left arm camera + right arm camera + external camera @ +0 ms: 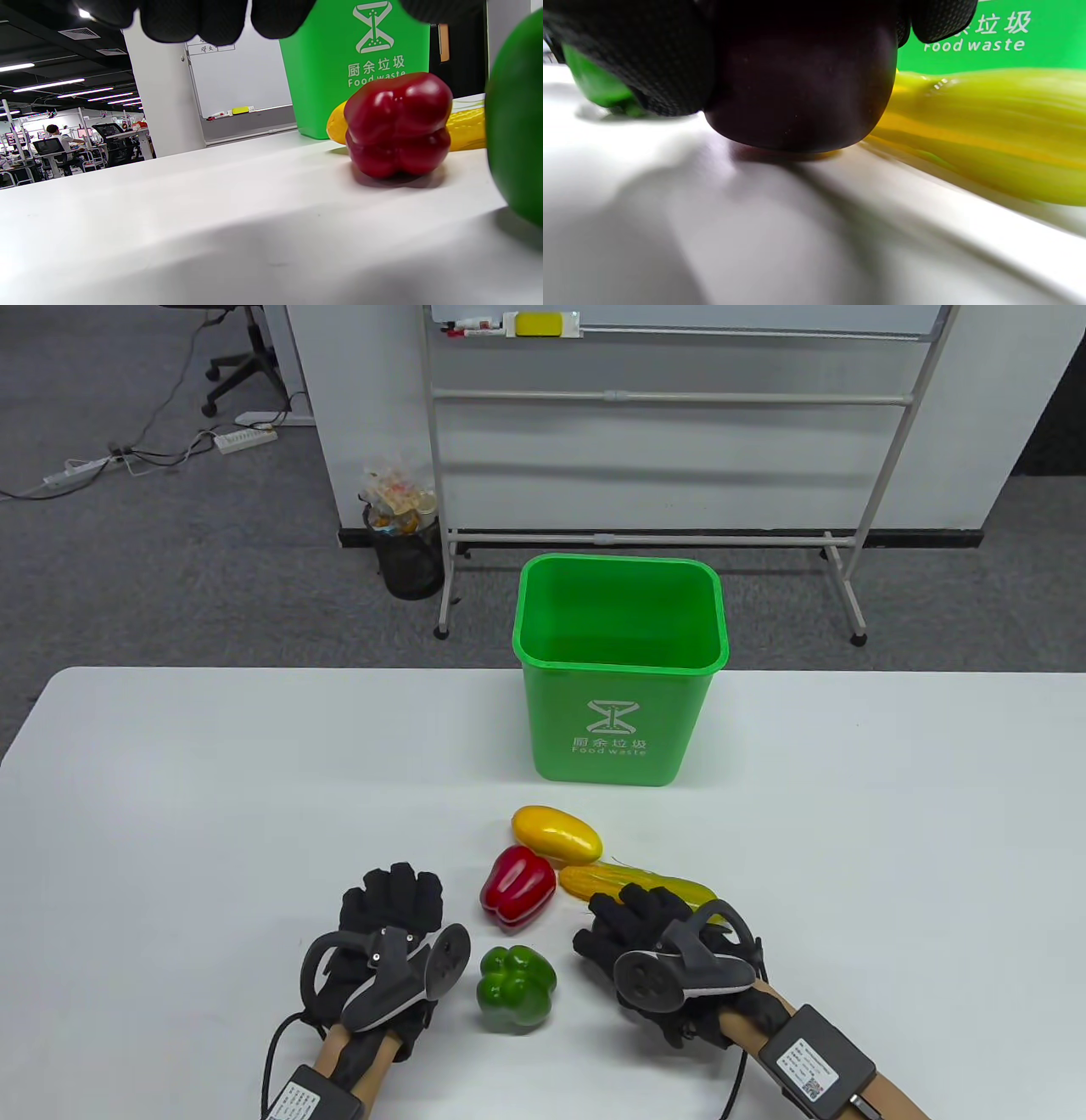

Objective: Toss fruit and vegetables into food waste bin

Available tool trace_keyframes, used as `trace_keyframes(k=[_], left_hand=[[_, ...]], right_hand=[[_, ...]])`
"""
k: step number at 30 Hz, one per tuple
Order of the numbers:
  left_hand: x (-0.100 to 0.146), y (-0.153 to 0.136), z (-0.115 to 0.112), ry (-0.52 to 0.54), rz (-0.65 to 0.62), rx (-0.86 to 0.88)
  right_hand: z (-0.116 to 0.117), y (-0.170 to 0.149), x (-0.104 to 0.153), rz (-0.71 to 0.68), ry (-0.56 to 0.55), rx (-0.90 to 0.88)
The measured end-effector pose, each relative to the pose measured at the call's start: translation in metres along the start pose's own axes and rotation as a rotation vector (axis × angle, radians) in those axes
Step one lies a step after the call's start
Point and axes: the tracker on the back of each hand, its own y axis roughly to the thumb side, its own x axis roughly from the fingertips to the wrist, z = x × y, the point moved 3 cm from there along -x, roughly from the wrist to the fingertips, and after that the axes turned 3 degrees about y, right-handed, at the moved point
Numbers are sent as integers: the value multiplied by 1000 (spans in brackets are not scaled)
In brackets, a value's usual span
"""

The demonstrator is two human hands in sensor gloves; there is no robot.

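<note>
The green food waste bin [607,704] stands upright at the table's far middle. In front of it lie a yellow mango [556,832], a red bell pepper [517,887], a corn cob [594,882] and a green bell pepper [515,989]. My left hand [394,891] rests on the table left of the red pepper [396,125], fingers spread and empty. My right hand [632,912] lies over the corn's near end. In the right wrist view its fingers [649,63] wrap a dark rounded fruit [801,84] that sits on the table beside the corn [988,127]. That fruit is hidden in the table view.
The table's far edge runs just behind the bin. Beyond it on the floor stand a whiteboard frame [653,534] and a black mesh wastebasket [410,555]. Bare white tabletop lies to the left [170,831] and right [891,831] of the produce.
</note>
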Motion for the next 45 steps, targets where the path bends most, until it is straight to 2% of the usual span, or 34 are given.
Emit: trace_keyframes(k=[6, 13, 17, 19, 21, 23, 25, 27, 29, 30, 31, 33, 34, 39, 42, 45], left_hand=[[0, 1, -1, -2, -5, -4], [0, 2, -2, -2, -8, -2], [0, 2, -2, -1, -9, 0], [0, 3, -2, -4, -10, 1], [0, 3, -3, -7, -10, 4], [0, 2, -2, -4, -8, 6], [0, 1, -1, 2, -4, 16], [0, 1, -1, 4, -4, 16], [0, 1, -3, -3, -9, 9], [0, 2, -4, -9, -10, 11], [0, 4, -5, -19, -11, 17], [0, 5, -5, -21, -15, 19], [0, 5, -3, -16, -14, 21], [1, -1, 0, 2, -2, 26], [1, -2, 1, 4, 4, 35], [0, 0, 3, 12, 1, 38]], right_hand=[[-25, -4, 19, 14, -63, -218], [-13, -18, 41, 58, 43, -671], [3, -18, 50, 41, 126, -1003], [14, -13, 51, -43, 223, -1234], [16, -8, 48, -96, 266, -1478], [-2, -7, 38, -167, 230, -1689], [-53, -18, 20, -270, 57, -1816], [-137, -56, -7, -327, -278, -1905], [-192, -95, -25, -231, -479, -1944], [-206, -115, -33, -147, -564, -1974], [-209, -132, -38, 16, -568, -1989], [-200, -145, -38, 170, -531, -1949], [-188, -148, -35, 219, -530, -1935], [-132, -145, -23, 198, -463, -2030], [-121, -144, -15, 178, -473, -2069], [-127, -143, -7, 128, -481, -2078]])
